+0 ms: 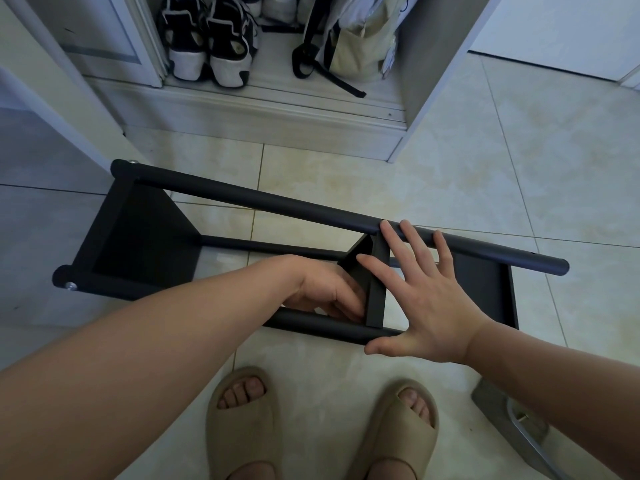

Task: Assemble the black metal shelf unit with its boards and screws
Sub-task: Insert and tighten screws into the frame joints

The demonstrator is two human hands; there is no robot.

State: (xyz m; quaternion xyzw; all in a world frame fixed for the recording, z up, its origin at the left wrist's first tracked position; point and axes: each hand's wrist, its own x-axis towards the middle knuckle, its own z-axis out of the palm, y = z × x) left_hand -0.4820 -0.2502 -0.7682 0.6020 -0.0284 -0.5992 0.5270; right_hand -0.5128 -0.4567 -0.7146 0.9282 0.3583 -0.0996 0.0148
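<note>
The black metal shelf unit (263, 202) lies on its side on the tiled floor, its long tubes running from left to right. One black board (145, 233) closes its left end, a middle board (375, 289) stands between the tubes, and a third board (485, 282) sits at the right end. My left hand (325, 292) reaches inside the frame, its fingers curled against the middle board; what they hold is hidden. My right hand (426, 289) lies flat with fingers spread, fingertips on the far tube and thumb by the near tube (311, 325).
An open wardrobe (277, 109) stands just beyond the shelf, with black-and-white shoes (211, 39) and a beige bag (356, 39) inside. My feet in tan slippers (242, 420) are near the bottom edge. A grey metal object (512, 420) lies on the floor at lower right.
</note>
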